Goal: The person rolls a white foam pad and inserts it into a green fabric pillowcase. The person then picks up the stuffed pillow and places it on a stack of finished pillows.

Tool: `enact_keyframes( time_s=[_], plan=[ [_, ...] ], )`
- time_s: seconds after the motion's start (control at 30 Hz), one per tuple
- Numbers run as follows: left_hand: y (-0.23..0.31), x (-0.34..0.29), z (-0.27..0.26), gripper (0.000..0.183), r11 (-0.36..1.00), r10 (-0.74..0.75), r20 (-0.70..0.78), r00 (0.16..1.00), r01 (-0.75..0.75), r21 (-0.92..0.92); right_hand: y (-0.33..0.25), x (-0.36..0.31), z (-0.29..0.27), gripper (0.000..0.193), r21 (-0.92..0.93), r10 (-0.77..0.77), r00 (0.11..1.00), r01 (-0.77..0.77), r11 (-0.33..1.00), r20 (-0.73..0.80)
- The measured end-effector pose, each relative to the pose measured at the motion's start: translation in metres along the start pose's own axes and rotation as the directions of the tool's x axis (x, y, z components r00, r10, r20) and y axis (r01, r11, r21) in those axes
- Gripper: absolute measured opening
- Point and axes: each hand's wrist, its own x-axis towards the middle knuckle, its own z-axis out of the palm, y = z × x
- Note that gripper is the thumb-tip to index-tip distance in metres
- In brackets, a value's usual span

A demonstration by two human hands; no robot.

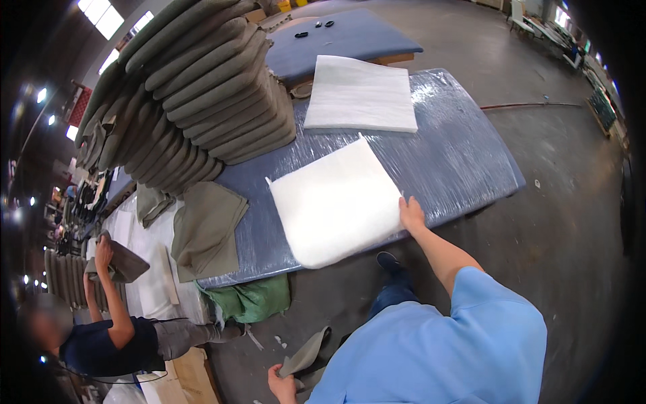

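Observation:
A white padded cushion insert (336,205) lies on the plastic-wrapped blue table (464,148), its rounded near edge reaching past the table's front. My right hand (412,215) is closed on its right-hand edge, the fingertips partly hidden. Low in the view, beside my body, my left hand (281,385) grips a grey-green fabric cover (306,353) that hangs down; part of it is hidden by my shirt. Behind the insert rests a second white pad (362,94), flat on the table. A loose grey-green cloth (207,229) drapes over the table's left end.
A tall stack of grey-green cushions (222,87) stands at the table's back left. Farther back is another blue-topped table (350,34) with small dark objects. On the left, a co-worker (111,340) holds up a grey-green piece. A green sack (252,299) sits below the table's front edge.

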Motion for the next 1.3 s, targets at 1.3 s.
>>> enact_keyframes(
  time_s=[1.3],
  plan=[
    [0.131,-0.048,-0.058,0.02,0.977,-0.082,-0.698,0.711,-0.081,-0.197,-0.1,-0.042,0.021,0.034,0.607,-0.722,0.5,0.406,0.683,0.478]
  ],
)
